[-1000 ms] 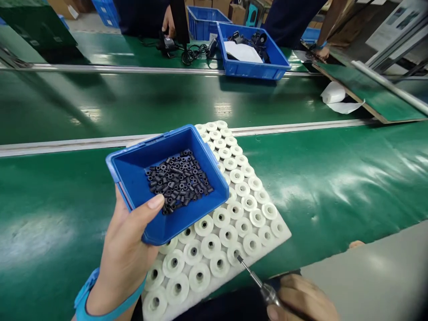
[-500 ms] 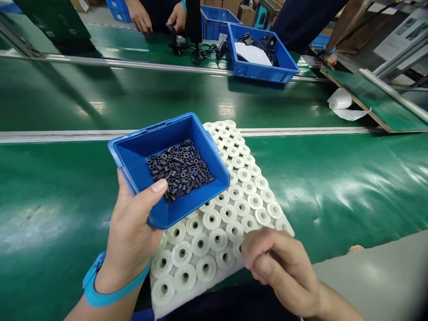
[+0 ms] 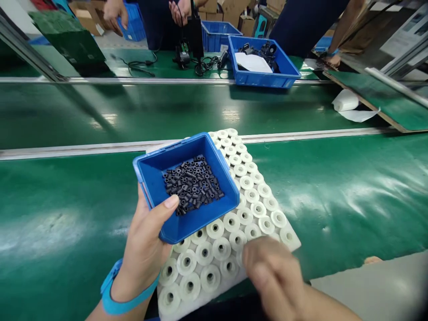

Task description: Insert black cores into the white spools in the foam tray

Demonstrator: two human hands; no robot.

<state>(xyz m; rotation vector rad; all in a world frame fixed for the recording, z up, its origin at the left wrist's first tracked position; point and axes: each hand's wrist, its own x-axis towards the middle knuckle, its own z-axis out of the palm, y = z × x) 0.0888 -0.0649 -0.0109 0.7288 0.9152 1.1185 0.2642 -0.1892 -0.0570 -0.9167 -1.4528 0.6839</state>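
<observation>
Above the white foam board (image 3: 296, 243), the left hand (image 3: 147, 243) is clamped on a small blue bin (image 3: 150, 174), its thumb hooked over the rim and the tip next to the contents; the other fingers are mostly hidden beneath. A pile of short black tubes (image 3: 192, 185) lies loose toward the far side of the bin, which is tilted and covers part of the board. Around the left wrist sits a bright blue band (image 3: 120, 303).

Lower right, the right hand (image 3: 274, 272) is blurred, with its fingers curled in over the near edge of the board. Whether they are clamped on anything cannot be told from this angle.

Under both hands, close rows of pale ring-shaped pieces (image 3: 189, 285) stand on the board, many with dark centres. Around the board spreads a green worktop (image 3: 334, 191), edged on its far side by a white strip (image 3: 301, 136).

Beyond that, a large blue crate (image 3: 267, 80) holds dark parts and a white sheet (image 3: 254, 62). To its left lies a tangled black cable (image 3: 203, 67), near a co-worker's raised hand (image 3: 182, 11). Farther right rests a white roll (image 3: 346, 100), partly unwound.
</observation>
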